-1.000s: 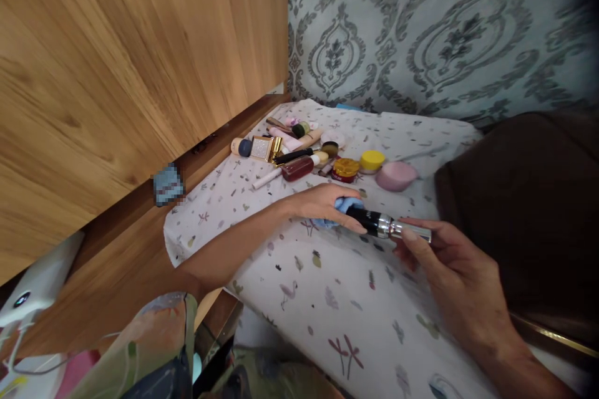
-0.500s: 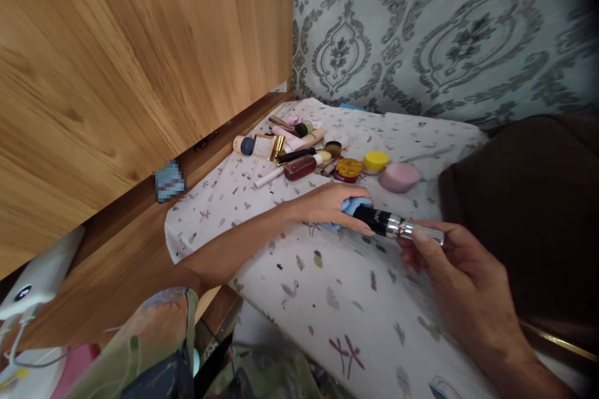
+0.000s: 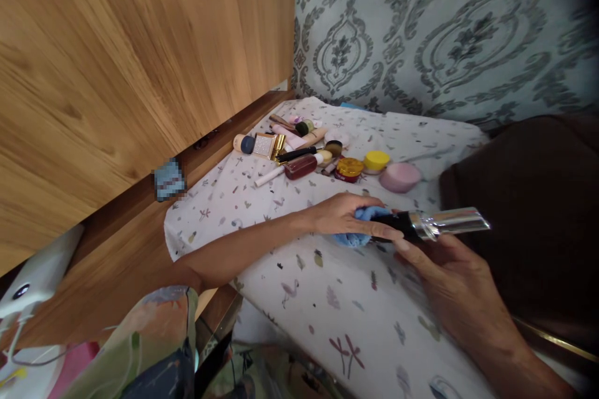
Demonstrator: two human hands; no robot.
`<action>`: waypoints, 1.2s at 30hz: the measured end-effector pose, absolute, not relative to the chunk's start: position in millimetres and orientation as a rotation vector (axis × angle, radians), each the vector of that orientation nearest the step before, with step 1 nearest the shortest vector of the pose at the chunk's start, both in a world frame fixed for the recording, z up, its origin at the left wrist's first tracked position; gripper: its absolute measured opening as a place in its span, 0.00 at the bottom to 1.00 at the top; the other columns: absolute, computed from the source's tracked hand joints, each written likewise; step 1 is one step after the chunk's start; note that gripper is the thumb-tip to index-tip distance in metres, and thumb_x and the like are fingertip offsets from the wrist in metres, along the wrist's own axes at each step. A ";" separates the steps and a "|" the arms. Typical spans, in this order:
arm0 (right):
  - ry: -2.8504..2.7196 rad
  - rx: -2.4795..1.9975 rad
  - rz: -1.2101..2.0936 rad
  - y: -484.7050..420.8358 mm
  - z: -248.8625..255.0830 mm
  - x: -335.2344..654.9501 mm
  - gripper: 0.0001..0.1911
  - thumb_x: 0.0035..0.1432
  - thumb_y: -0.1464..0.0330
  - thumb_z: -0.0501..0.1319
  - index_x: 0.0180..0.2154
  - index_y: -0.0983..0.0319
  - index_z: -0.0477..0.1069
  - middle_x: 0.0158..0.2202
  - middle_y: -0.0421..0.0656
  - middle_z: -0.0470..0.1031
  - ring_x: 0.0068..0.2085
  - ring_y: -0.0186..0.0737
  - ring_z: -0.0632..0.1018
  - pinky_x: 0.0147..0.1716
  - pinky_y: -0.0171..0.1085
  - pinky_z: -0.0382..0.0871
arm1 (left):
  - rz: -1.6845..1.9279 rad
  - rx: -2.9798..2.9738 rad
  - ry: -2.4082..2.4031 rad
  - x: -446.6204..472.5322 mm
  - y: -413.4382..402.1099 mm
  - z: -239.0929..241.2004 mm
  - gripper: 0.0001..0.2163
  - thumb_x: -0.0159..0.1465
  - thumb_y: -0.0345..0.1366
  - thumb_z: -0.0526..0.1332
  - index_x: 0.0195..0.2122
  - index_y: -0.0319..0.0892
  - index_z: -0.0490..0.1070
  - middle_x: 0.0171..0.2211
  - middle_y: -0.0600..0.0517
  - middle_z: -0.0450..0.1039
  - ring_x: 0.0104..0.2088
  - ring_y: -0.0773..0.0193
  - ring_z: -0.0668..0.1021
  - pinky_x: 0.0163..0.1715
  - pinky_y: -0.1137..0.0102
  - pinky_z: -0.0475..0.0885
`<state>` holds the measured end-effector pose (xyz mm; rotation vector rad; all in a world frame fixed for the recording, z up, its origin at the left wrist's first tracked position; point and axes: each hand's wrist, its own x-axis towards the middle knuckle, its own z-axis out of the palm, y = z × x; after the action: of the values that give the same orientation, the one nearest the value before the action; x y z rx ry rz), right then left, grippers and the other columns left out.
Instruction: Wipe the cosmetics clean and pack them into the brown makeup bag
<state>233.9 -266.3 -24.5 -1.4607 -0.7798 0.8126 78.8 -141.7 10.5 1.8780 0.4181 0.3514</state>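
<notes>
A black-and-silver cosmetic tube (image 3: pixel 452 222) is held above the printed cloth, its slanted silver end pointing right. My left hand (image 3: pixel 344 215) is closed around a blue cloth (image 3: pixel 353 238), which wraps the tube's black end. From below and to the right, my right hand (image 3: pixel 449 274) grips the tube near its middle, with the thumb close to the left fingertips. Just behind the hands sit a pink sponge-like round (image 3: pixel 400 177), a yellow-lidded jar (image 3: pixel 375 161) and an amber-topped red jar (image 3: pixel 349 169).
Farther left lie a dark red bottle (image 3: pixel 300 166), a glittery compact (image 3: pixel 264 146) and several other cosmetics on the printed cloth (image 3: pixel 318 324). A wooden cabinet (image 3: pixel 163 62) borders the left. A dark brown padded object (image 3: pixel 524 199) stands at right, before the patterned wall (image 3: pixel 421 31).
The tube has shifted right and slightly up. My right hand has moved from its silver end to its black middle, and the left hand with the blue cloth has edged right.
</notes>
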 end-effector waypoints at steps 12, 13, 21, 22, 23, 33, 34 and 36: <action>-0.783 -1.432 0.740 -265.9 -12.3 229.5 0.25 0.32 0.51 0.75 0.34 0.55 0.81 0.39 0.42 0.82 0.43 0.48 0.79 0.46 0.46 0.75 | 0.256 1.960 0.293 80.8 -141.1 9.4 0.17 0.53 0.47 0.73 0.34 0.42 0.70 0.31 0.55 0.70 0.37 0.61 0.75 0.38 0.69 0.69; -0.790 -1.421 0.741 -265.9 -12.4 229.6 0.25 0.33 0.51 0.75 0.34 0.55 0.81 0.40 0.43 0.82 0.44 0.48 0.79 0.48 0.47 0.75 | 0.243 1.939 0.274 80.3 -142.0 8.4 0.17 0.55 0.48 0.72 0.34 0.42 0.70 0.31 0.56 0.71 0.36 0.62 0.75 0.38 0.69 0.69; -0.805 -1.166 0.937 -267.2 -11.8 227.5 0.28 0.44 0.54 0.76 0.45 0.56 0.72 0.45 0.45 0.81 0.49 0.46 0.81 0.54 0.46 0.73 | 0.187 1.900 0.289 78.5 -145.6 8.0 0.17 0.62 0.52 0.65 0.35 0.41 0.72 0.28 0.57 0.69 0.30 0.68 0.72 0.31 0.72 0.66; -0.807 -1.150 0.956 -267.3 -11.9 227.8 0.29 0.45 0.53 0.75 0.45 0.56 0.71 0.44 0.44 0.81 0.47 0.45 0.81 0.52 0.46 0.74 | 0.195 1.921 0.293 79.1 -146.1 8.0 0.17 0.63 0.52 0.64 0.34 0.41 0.72 0.27 0.57 0.68 0.29 0.69 0.71 0.30 0.72 0.65; -0.809 -1.140 0.963 -267.4 -12.1 228.3 0.29 0.45 0.52 0.75 0.44 0.56 0.70 0.42 0.44 0.81 0.45 0.45 0.81 0.50 0.46 0.75 | 0.200 1.941 0.307 79.8 -146.7 7.8 0.18 0.63 0.52 0.64 0.33 0.40 0.72 0.26 0.57 0.68 0.28 0.69 0.70 0.29 0.73 0.65; -0.912 -1.154 0.907 -268.5 -18.0 232.2 0.24 0.49 0.55 0.73 0.44 0.57 0.69 0.40 0.40 0.79 0.41 0.38 0.78 0.45 0.38 0.73 | 0.667 1.962 0.598 79.8 -139.0 6.7 0.22 0.67 0.57 0.56 0.29 0.41 0.67 0.25 0.55 0.66 0.26 0.69 0.68 0.26 0.75 0.64; -0.946 -1.177 0.894 -268.5 -18.8 232.2 0.24 0.49 0.55 0.72 0.44 0.57 0.69 0.39 0.40 0.78 0.41 0.38 0.78 0.44 0.38 0.72 | 0.783 1.931 0.636 79.5 -137.8 8.0 0.21 0.67 0.56 0.55 0.34 0.41 0.69 0.28 0.54 0.69 0.28 0.68 0.70 0.28 0.75 0.66; -1.031 -1.233 0.870 -268.5 -20.6 232.5 0.22 0.51 0.55 0.71 0.43 0.58 0.69 0.38 0.40 0.76 0.40 0.38 0.76 0.43 0.38 0.71 | 0.937 1.917 0.646 78.8 -138.1 11.8 0.20 0.69 0.55 0.54 0.43 0.43 0.71 0.36 0.51 0.74 0.32 0.67 0.74 0.32 0.75 0.70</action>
<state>232.5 -268.5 -20.6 -1.2331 -1.0308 0.8700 78.8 -138.1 11.8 1.9173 0.6460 0.9370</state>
